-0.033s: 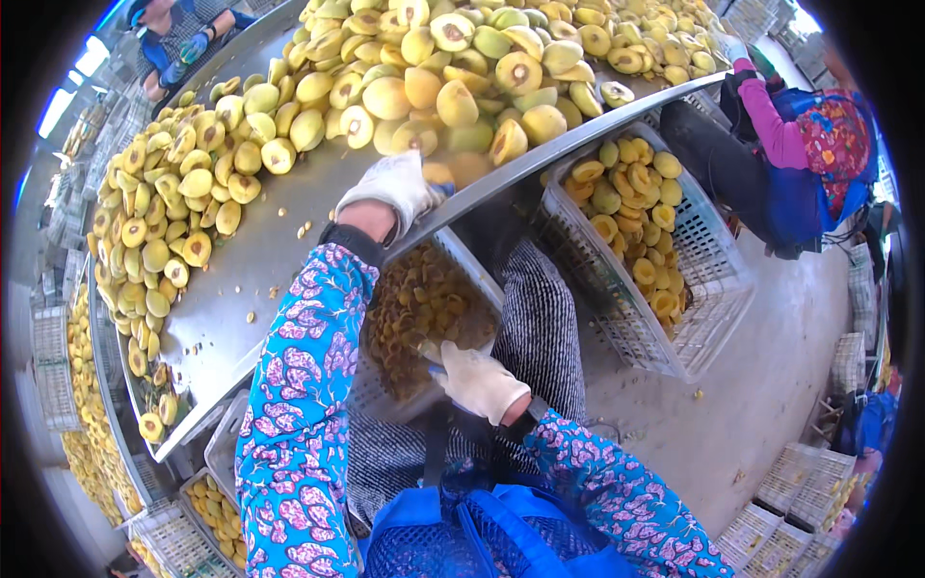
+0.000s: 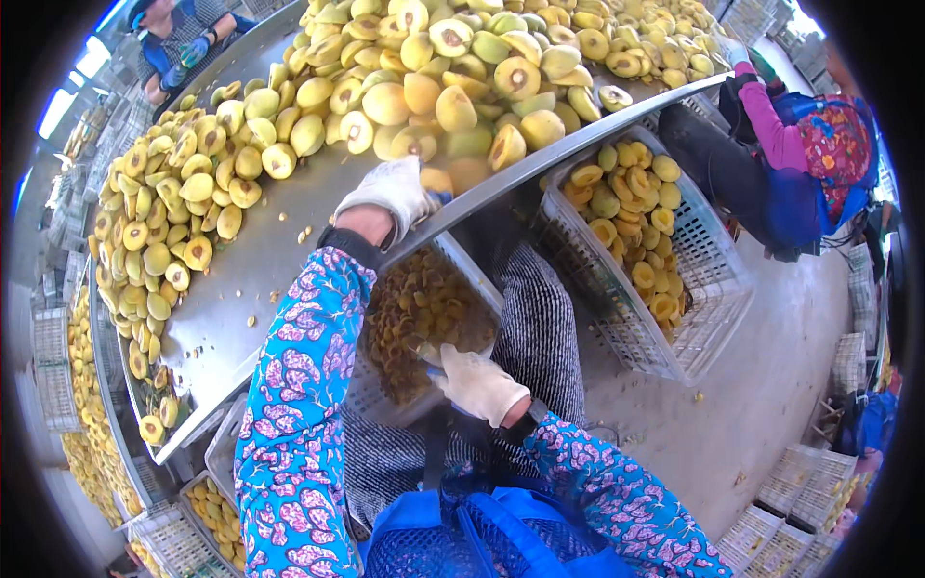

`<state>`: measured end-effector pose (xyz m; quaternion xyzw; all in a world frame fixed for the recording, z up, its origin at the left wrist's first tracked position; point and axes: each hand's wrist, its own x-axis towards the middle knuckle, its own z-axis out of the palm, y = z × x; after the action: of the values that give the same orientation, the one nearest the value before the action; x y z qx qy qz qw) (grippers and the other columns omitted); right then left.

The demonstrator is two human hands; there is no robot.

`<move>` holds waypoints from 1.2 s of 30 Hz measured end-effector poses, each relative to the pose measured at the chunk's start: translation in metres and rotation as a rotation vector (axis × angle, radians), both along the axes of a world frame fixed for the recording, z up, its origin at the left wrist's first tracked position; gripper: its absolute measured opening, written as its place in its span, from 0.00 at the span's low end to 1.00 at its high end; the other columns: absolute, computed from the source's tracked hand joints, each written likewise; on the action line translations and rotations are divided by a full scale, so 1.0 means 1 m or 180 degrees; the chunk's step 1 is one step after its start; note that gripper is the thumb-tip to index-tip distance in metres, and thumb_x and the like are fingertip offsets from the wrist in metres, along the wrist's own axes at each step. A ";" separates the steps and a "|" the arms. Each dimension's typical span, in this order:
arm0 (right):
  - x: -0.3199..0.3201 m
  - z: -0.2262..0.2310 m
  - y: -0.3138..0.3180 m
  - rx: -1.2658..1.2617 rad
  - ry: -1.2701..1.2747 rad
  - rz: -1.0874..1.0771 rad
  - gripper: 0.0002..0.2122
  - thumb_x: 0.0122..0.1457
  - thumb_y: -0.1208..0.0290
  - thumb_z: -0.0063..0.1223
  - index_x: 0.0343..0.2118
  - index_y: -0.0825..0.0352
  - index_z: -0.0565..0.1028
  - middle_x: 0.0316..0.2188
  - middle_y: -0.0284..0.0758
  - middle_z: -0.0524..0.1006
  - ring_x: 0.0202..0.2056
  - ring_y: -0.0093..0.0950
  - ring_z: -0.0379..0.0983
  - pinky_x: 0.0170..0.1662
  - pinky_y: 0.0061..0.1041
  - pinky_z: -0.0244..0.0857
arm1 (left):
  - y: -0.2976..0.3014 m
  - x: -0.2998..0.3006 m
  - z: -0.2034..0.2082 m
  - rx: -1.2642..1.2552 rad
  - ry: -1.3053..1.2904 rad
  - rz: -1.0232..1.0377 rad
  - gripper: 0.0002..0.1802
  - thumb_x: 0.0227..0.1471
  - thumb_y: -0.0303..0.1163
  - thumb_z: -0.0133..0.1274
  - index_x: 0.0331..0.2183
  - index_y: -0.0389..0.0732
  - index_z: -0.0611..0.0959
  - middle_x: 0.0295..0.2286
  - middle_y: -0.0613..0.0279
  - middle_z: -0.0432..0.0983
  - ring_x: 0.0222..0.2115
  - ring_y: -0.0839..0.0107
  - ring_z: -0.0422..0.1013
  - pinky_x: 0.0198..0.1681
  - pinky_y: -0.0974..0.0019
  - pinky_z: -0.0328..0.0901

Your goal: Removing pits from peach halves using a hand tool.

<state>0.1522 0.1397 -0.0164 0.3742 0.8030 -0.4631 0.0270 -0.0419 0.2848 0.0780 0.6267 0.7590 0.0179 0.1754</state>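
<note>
My left hand, in a white glove with blue at the fingertips, is closed at the metal table's near edge. A yellow stone-fruit half is right by its fingertips; what the fingers hold, if anything, is hidden. Lower down, my right hand, in a cream glove, pinches a small yellowish piece of fruit. It is over a white crate between my knees, which contains many brownish-yellow fruit pieces. Beyond my left hand, a large heap of halved yellow stone fruit spreads over the table.
The metal table has a raised rim and small scraps on it. To my right, a white crate of fruit halves stands tilted. A co-worker is at the right, another across the table. More crates stand around.
</note>
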 end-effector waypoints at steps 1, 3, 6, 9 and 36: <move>0.000 -0.005 0.001 -0.0068 0.0115 -0.0062 0.17 0.59 0.61 0.43 0.37 0.74 0.66 0.34 0.55 0.74 0.41 0.50 0.70 0.43 0.42 0.63 | -0.001 -0.001 0.001 0.0074 -0.0013 -0.0092 0.31 0.40 0.47 0.59 0.43 0.37 0.75 0.37 0.43 0.74 0.41 0.51 0.71 0.44 0.57 0.64; -0.001 -0.003 0.007 -0.0259 0.0266 -0.0301 0.17 0.59 0.61 0.44 0.38 0.74 0.67 0.34 0.55 0.74 0.40 0.50 0.70 0.43 0.42 0.63 | -0.009 0.003 0.008 0.0203 -0.0110 -0.0041 0.28 0.40 0.47 0.59 0.40 0.36 0.77 0.37 0.43 0.75 0.39 0.51 0.71 0.44 0.57 0.65; 0.001 0.015 0.013 -0.1442 0.0826 -0.1155 0.15 0.58 0.62 0.48 0.37 0.71 0.68 0.27 0.45 0.75 0.28 0.38 0.74 0.31 0.32 0.66 | -0.030 -0.017 0.005 0.0881 -0.0556 0.0331 0.28 0.37 0.45 0.63 0.39 0.36 0.78 0.34 0.46 0.76 0.37 0.54 0.73 0.42 0.59 0.66; 0.006 0.043 0.021 -0.2572 0.2021 -0.2116 0.09 0.58 0.64 0.51 0.34 0.65 0.69 0.18 0.27 0.67 0.15 0.18 0.62 0.17 0.18 0.55 | -0.073 -0.019 0.017 0.1270 -0.3093 0.1336 0.19 0.41 0.32 0.64 0.36 0.35 0.78 0.28 0.61 0.77 0.27 0.75 0.74 0.28 0.72 0.70; -0.027 0.073 -0.069 0.0123 0.0831 -0.0445 0.13 0.53 0.67 0.54 0.33 0.73 0.68 0.24 0.50 0.73 0.29 0.44 0.72 0.33 0.36 0.64 | -0.266 0.023 -0.060 0.2306 -0.7405 0.2248 0.25 0.60 0.46 0.40 0.46 0.33 0.70 0.40 0.48 0.72 0.42 0.59 0.70 0.46 0.56 0.68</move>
<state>0.1250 0.0711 0.0565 0.3662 0.7804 -0.4931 -0.1172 -0.0192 0.0187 0.0178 0.0171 0.2342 0.8075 0.5411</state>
